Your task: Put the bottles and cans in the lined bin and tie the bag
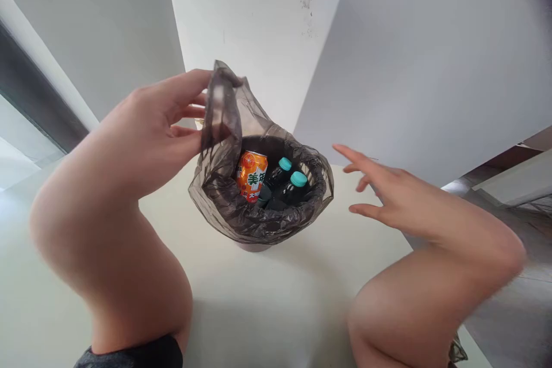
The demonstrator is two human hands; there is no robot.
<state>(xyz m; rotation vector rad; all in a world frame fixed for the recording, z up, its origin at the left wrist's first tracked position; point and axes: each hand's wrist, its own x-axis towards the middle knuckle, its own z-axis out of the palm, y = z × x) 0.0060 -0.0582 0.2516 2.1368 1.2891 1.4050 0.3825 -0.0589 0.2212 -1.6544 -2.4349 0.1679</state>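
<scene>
A dark see-through garbage bag point(267, 227) lines a round bin point(253, 247), its edge folded over the rim. My left hand point(181, 109) pinches the bag's left edge and lifts it above the rim; the fingertips show partly through the plastic. Inside the bag lie an orange soda can point(252, 175) and dark bottles with teal caps point(298, 179). To the right of the bin, my right hand point(375, 184) hangs apart from the bag, fingers spread, holding nothing.
The bin stands on a pale floor point(276, 299) close to a white wall point(250, 17) with peeling patches. A grey panel point(422, 57) rises on the right, and another grey surface point(86, 17) stands on the left.
</scene>
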